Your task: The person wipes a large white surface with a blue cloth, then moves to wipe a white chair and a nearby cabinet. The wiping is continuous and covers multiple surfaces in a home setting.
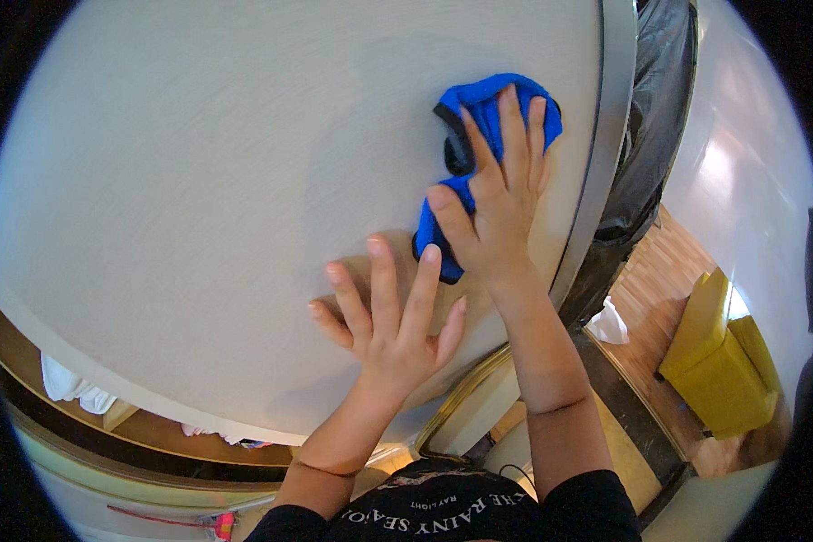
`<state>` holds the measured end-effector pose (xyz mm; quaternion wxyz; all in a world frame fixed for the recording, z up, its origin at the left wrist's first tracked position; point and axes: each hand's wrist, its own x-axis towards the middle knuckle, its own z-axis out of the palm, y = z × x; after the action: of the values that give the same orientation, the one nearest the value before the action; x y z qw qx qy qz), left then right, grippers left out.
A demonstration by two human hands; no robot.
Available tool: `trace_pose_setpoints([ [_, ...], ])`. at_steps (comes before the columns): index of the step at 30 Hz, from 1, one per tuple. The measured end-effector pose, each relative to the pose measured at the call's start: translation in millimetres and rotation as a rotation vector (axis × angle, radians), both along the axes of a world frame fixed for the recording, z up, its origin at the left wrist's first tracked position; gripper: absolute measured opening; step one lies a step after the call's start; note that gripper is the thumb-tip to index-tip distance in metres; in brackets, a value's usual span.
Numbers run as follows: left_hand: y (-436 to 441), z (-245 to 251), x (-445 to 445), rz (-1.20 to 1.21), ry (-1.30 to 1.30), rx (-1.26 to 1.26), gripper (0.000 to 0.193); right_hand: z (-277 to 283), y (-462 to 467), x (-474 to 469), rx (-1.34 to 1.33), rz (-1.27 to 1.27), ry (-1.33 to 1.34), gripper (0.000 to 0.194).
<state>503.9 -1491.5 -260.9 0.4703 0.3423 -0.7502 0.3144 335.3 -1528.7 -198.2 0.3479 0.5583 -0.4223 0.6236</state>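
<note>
My right hand [505, 217] lies with fingers spread on a blue cloth [491, 122] with black edging, pressing it against a large pale panel [196, 169]. The cloth is bunched and partly folded, and its lower end sticks out under my thumb. Lower and to the left, my left hand [396, 325] is held with its fingers apart and nothing in it. Its index fingertip overlaps the cloth's lower end in view; whether it touches the cloth or the panel, I cannot tell.
A grey metal edge strip [593, 156] borders the panel at right, beside black plastic sheeting [657, 129]. Beyond are a wooden floor [664, 261], a yellow-green upholstered seat [711, 366] and a crumpled white item [610, 322]. At lower left, a wooden shelf [156, 433] holds white fabric [74, 386].
</note>
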Motion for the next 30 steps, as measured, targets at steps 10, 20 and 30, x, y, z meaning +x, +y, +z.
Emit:
trace_pose_setpoints([
  [10, -6, 0, -5, 0.069, -0.008, -0.035, 0.056, -13, -13, -64, 0.017, -0.131, -0.068, 0.066],
  [20, -8, 0, -2, 0.055, -0.035, -0.049, 0.065, -46, -13, -28, 0.071, -0.131, -0.381, 0.064],
  [30, -1, -5, 1, -0.006, -0.02, 0.059, 0.074, -108, 7, 58, 0.203, -0.087, -0.231, 0.055],
])
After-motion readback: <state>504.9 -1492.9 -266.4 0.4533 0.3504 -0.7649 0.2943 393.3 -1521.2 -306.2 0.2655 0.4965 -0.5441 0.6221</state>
